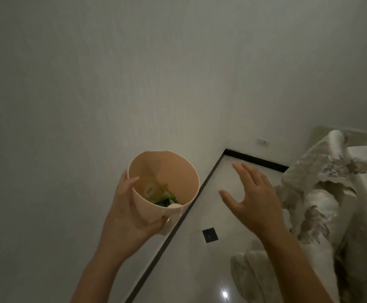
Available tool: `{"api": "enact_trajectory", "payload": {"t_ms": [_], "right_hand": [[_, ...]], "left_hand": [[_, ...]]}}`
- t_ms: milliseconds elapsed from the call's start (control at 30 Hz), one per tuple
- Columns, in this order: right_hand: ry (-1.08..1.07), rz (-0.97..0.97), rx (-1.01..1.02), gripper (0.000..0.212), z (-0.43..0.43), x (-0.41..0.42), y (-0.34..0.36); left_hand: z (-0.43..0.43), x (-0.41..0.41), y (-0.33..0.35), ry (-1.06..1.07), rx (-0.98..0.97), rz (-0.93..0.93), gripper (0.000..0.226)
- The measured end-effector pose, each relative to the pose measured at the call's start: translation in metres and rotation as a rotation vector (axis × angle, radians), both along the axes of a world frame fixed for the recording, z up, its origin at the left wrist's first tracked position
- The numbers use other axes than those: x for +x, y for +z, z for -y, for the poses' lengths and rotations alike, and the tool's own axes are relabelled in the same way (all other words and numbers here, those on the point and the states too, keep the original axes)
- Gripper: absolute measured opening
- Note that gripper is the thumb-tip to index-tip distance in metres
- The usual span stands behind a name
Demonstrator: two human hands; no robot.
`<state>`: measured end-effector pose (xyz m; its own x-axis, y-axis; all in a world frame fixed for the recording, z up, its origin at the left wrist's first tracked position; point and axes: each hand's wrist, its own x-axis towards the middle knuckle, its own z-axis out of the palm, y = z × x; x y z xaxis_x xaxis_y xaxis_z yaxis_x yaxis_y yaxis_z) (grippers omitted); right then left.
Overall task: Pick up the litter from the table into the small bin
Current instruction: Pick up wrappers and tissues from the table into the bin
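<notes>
Wall (134,73): plain pale, fills most of view; dim light. Small socket plate (263,141) low on far wall.

Floor (200,248): glossy pale tile w/ dark skirting along wall foot; one small dark square inset (210,235).

Patterned cloth (322,193): floral, draped at right edge, hangs to floor. Whether it covers the counter: can't tell; no counter top clearly in view.

Left hand (132,206): wrapped round small bin from the side, fingers over rim and under base; bin held up off the floor, tilted mouth-to-camera.

Right hand (254,200): fingers spread wide, palm down, nothing in it; hangs over floor just right of bin, apart from it.

Small bin (178,171): peach plastic, round, no lid.

Litter (158,194): several pcs at bin bottom, incl. a yellowish wrapper, green/blue scraps, a white bit. Exact items too dark to ID.

Status (judgement): some litter already binned. None visible outside the bin. Remaining qty unknown, since counter surface isn't shown; task looks late-stage or done.
</notes>
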<state>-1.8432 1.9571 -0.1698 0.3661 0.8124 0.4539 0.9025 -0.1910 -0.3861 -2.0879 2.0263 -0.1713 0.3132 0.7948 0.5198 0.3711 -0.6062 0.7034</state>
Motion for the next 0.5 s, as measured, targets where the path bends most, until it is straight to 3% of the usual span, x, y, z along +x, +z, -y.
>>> {"api": "enact_trajectory", "payload": {"t_ms": [500], "right_hand": [[-0.589,-0.026,-0.016,0.066,-0.078,0.18,0.002]], "left_hand": [[-0.215,0.261,0.0,-0.607,0.029,0.026,0.093]]}}
